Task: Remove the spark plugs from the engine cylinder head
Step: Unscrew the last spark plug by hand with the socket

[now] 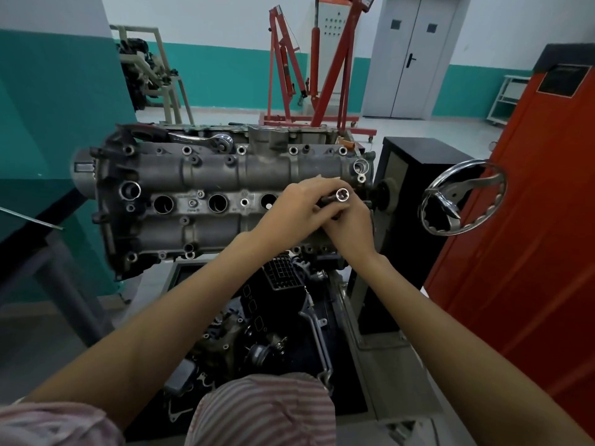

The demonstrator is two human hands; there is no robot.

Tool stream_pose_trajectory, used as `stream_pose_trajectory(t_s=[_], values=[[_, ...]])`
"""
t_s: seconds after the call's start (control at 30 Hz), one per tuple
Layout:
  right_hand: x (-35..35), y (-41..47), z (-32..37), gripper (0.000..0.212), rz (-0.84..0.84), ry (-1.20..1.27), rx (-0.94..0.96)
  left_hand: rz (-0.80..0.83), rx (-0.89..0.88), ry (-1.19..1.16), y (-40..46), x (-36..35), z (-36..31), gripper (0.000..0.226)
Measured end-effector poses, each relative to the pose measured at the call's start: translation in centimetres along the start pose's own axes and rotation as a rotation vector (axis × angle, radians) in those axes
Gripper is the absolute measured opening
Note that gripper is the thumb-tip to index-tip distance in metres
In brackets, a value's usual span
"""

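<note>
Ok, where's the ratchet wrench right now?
In the head view the ratchet wrench lies on the far edge of the cylinder head, left of centre, beyond the spark plug wells. Neither hand touches it.

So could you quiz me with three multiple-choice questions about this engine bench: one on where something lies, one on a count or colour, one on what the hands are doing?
1. Where does the ratchet wrench lie?
A. on the far edge of the engine
B. on the floor
C. on the orange cabinet

2. How many open round plug holes show in the middle row, left of the hands?
A. one
B. three
C. six

3. What are the two hands doing?
A. hanging idle
B. turning the steel wheel
C. holding a socket tool together

Answers:
1 A, it rests along the far side of the cylinder head.
2 B, three dark holes show in a row.
3 C, the left hand and right hand both grip the socket tool, while the wheel goes untouched.
</note>
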State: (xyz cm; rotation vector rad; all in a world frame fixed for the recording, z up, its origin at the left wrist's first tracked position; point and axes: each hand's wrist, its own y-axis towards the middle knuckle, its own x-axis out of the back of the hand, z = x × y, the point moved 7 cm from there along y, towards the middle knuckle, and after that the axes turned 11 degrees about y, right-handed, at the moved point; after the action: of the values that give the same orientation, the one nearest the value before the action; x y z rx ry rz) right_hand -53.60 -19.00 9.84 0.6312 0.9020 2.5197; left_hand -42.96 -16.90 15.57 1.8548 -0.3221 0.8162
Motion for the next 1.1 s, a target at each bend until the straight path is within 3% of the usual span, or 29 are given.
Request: stream_pose_trajectory(t_s=[0.1, 0.17, 0.27, 0.43, 0.57, 0.7, 0.8, 0.9, 1.0, 1.1], values=[[-0.1, 0.3, 0.2, 0.012, -0.016, 0.111, 0.001, 0.103, -0.025, 0.065, -0.4, 0.0, 0.3, 0.040], [-0.1, 0.3, 1.0, 0.014, 0.004, 0.078, 0.094, 0.154, -0.028, 0.081, -0.3, -0.2, 0.4, 0.050], [-0.3, 0.3, 1.0, 0.016, 0.044, 0.084, 0.117, 0.160, 0.008, 0.087, 0.2, -0.5, 0.9, 0.045], [-0.4, 0.1, -1.1, 0.035, 0.012, 0.175, -0.072, 0.135, 0.016, 0.096, 0.1, -1.2, 1.3, 0.036], [-0.8, 0.8, -1.4, 0.027, 0.052, -0.011, -0.046, -0.007, 0.025, 0.142, 0.5, -0.3, 1.6, 0.016], [-0.9, 1.6, -1.6, 0.023, 0.087, -0.139, -0.060, -0.131, 0.022, 0.340, 1.0, -0.1, 1.6, 0.033], [-0.9, 2.2, -0.7, 0.022, 0.162, -0.402, 0.121, -0.113, -0.040, 0.418, 1.2, -0.7, 1.6, 0.036], [-1.7, 2.7, -0.7, 0.022, 0.345, -0.607, 0.213, -0.053, -0.124, 0.485, 1.3, -1.2, 2.0, 0.033], [-1.6, 2.6, -0.1, 0.025, 0.344, -0.548, 0.269, -0.002, -0.205, 0.521, 1.6, -1.8, 2.2, 0.022], [-1.3, 2.4, -0.5, 0.028, 0.276, -0.503, 0.193, -0.011, -0.258, 0.534, 1.9, -2.3, 2.0, 0.020]])
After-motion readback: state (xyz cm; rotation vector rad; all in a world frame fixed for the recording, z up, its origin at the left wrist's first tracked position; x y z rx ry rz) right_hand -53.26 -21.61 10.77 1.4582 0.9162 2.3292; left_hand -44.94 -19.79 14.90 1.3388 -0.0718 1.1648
